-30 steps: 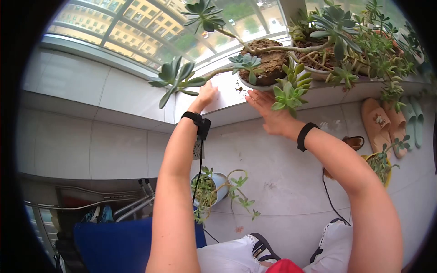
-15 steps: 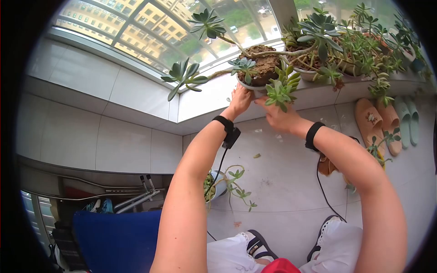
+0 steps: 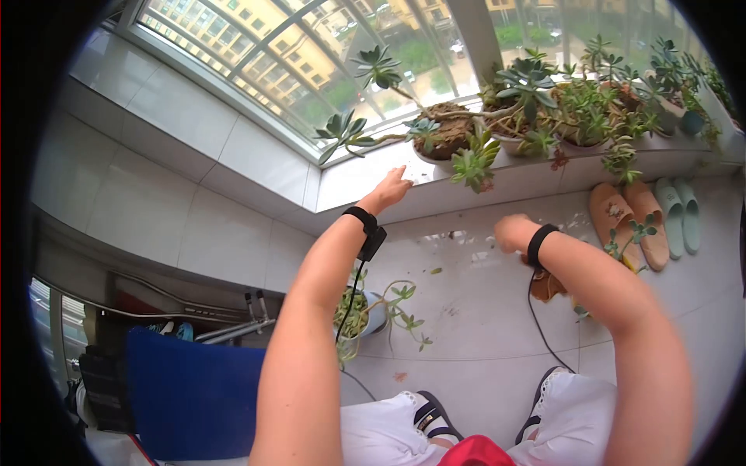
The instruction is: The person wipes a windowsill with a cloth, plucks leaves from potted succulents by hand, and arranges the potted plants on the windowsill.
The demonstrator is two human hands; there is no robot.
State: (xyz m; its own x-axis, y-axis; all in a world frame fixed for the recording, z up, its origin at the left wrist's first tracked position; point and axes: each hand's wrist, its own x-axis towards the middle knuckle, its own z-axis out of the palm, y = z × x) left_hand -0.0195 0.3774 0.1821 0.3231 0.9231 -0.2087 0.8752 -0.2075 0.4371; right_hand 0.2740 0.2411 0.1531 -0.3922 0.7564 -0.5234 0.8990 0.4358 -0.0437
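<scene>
My left hand is at the front edge of the white window ledge, fingers apart and nothing visible in them. Dark crumbs lie on the ledge just right of its fingertips. Right of them stands a potted succulent with brown soil and long stems ending in rosettes. My right hand hangs over the tiled floor, below the ledge, with its fingers curled; whether it holds anything is hidden. A black band is on each wrist.
More potted succulents line the ledge to the right. Slippers stand by the wall. On the floor are a blue pot, a brown object and dark bits. A blue chair is at lower left.
My right hand has left the pot's edge and moved down and right over the floor, its fingers now curled. My left hand has moved left, away from the pot. The view has shifted.
</scene>
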